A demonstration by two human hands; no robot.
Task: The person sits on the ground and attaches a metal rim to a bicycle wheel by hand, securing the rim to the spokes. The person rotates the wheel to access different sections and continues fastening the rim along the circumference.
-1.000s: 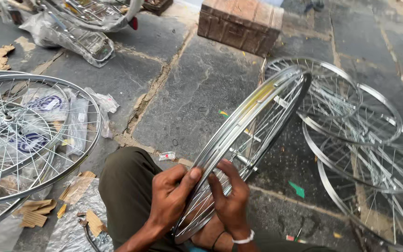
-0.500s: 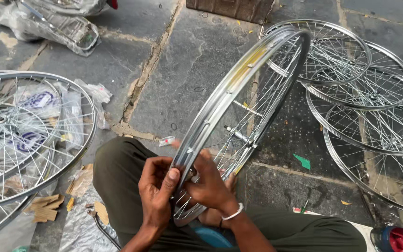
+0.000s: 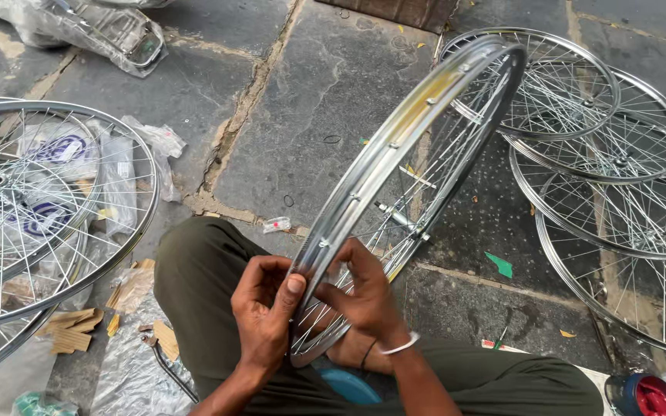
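Chrome rim of a spoked wheel (image 3: 395,177) stood tilted on edge between the knees of a seated person, its lower part near the lap and its top leaning away over the stone floor (image 3: 310,100). Both hands were closed on the lower rim: the left hand (image 3: 265,308) gripped the outer edge with the thumb pressed flat on the metal, and the right hand (image 3: 364,296) pinched something at the spokes on the inner side; what it pinched I could not tell. To do this well, I think the left hand should keep the rim steady while the right fingers work with small, even movements, so the spokes do not bend. More wheels (image 3: 603,154) lay flat at the right, another wheel (image 3: 40,208) at the left on plastic wrapping (image 3: 117,185).
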